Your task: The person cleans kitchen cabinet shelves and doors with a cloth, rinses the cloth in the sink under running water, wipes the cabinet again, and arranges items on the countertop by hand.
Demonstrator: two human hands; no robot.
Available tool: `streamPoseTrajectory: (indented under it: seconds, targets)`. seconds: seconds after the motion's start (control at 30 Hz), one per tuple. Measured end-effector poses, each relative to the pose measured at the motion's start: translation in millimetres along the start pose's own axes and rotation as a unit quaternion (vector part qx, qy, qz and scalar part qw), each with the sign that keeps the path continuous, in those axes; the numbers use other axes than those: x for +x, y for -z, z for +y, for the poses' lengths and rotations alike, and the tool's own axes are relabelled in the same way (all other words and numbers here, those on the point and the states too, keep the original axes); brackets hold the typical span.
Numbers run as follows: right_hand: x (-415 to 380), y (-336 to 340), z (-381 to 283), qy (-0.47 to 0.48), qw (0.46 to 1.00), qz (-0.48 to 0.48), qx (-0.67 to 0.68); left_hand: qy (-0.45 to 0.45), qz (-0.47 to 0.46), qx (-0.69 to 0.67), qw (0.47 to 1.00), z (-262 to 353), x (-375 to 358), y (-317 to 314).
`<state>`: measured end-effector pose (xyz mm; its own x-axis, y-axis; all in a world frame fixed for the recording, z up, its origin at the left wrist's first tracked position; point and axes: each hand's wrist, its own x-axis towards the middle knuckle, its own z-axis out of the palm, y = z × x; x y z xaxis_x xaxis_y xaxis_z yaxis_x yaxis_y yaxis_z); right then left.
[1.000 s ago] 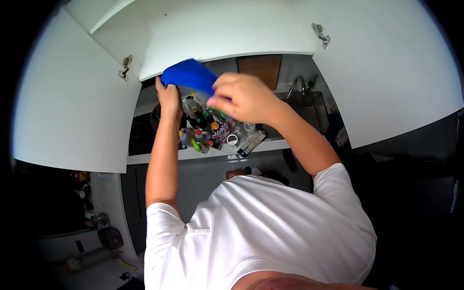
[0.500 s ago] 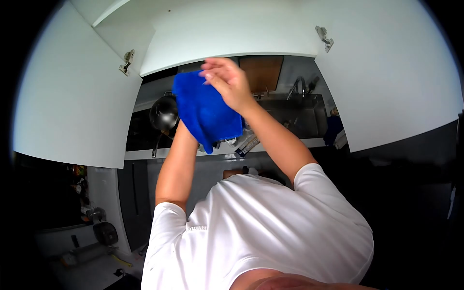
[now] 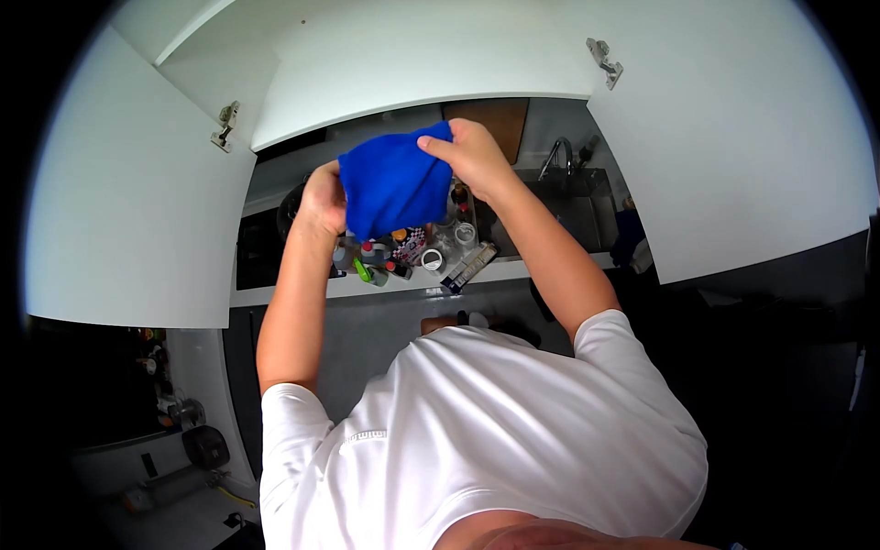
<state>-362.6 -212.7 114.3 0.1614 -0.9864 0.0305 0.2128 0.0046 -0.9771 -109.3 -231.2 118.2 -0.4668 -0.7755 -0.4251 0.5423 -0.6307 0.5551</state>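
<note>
A blue cloth (image 3: 399, 183) is stretched between my two hands, in front of the open white wall cabinet (image 3: 422, 64) and above the counter. My right hand (image 3: 477, 160) pinches its upper right corner, thumb on the near face. At the cloth's left edge is my left hand (image 3: 325, 197), closed on it, with its fingertips partly hidden behind the fabric. Below the cloth, several bottles and jars stand crowded on the counter, among them a glass jar (image 3: 433, 261) and a green-capped bottle (image 3: 364, 271).
Open cabinet doors hang on both sides, the left door (image 3: 137, 192) and the right door (image 3: 733, 137). A sink (image 3: 587, 215) with a curved faucet (image 3: 556, 156) lies at the right. Behind it leans a wooden board (image 3: 513, 124). A long narrow box (image 3: 469, 269) rests near the counter's front edge.
My left hand has come out from behind the cloth to its left edge. My right hand has taken hold of the right corner. The cloth is now spread between them, uncovering the bottles below.
</note>
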Motion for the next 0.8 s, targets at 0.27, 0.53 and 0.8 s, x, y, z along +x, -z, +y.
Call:
streamPoseTrajectory:
  seconds: [0.27,0.53,0.8]
  targets:
    - [2.3,7.5,-51.7,0.097,0.901,0.149,-0.396,-0.237,0.019,0.417,0.877,4.0,-32.1,-38.6]
    - [-0.9,-23.7,-158.5,0.254,0.827,-0.069,-0.496,-0.536,0.17,0.758,0.331,77.5,-97.4,-136.0]
    - [103.7,-77.3,-366.2,0.379,0.804,-0.013,-0.457,-0.575,0.155,0.709,0.377,263.7,-127.0,-279.2]
